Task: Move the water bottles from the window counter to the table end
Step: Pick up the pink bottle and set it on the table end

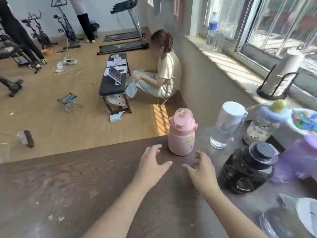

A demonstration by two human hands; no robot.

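A pink water bottle stands upright near the far edge of the dark wooden table. My left hand and my right hand hover just in front of it, fingers spread, touching nothing. To the right stand a clear bottle with a white lid, a black bottle, a purple bottle and a bottle with a blue lid. Far off on the window counter stands a clear plastic bottle with a blue label.
A white cylinder in a black wire holder sits on the window counter. A colourful plate lies at the table's right. A person sits on the floor by a low black bench. Exercise machines stand at the back.
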